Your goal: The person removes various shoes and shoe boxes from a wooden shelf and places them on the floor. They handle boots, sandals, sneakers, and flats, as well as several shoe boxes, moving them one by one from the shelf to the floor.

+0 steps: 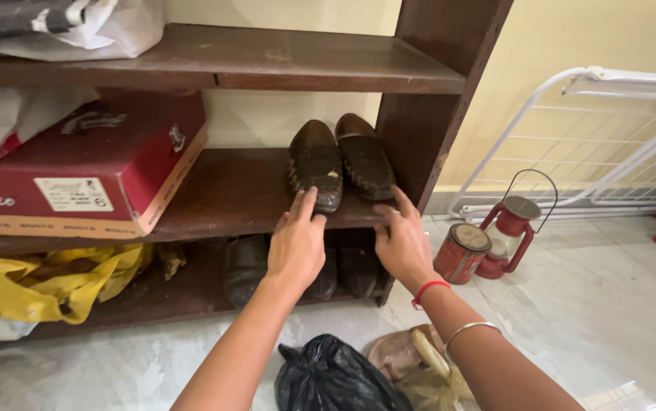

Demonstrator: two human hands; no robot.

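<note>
Two dark brown woven loafers (pixel 339 158) stand side by side on the middle shelf (pixel 221 194) of a dark wooden rack, heels toward me. My left hand (pixel 296 242) reaches up with fingers spread, its fingertips at the heel of the left loafer (pixel 315 164). My right hand (pixel 401 240), wearing a red thread and a metal bangle on the wrist, rests its fingers at the shelf edge just below the right loafer (pixel 363 156). Neither hand grips anything.
A red shoe box (pixel 88 164) fills the shelf's left side. Dark shoes (pixel 248 266) and a yellow bag (pixel 46 281) sit on the bottom shelf. A rusty tin (pixel 461 253), a red lantern (pixel 512 228), a white wire rack (pixel 609 144) stand right. A black bag (pixel 335 377) lies on the floor.
</note>
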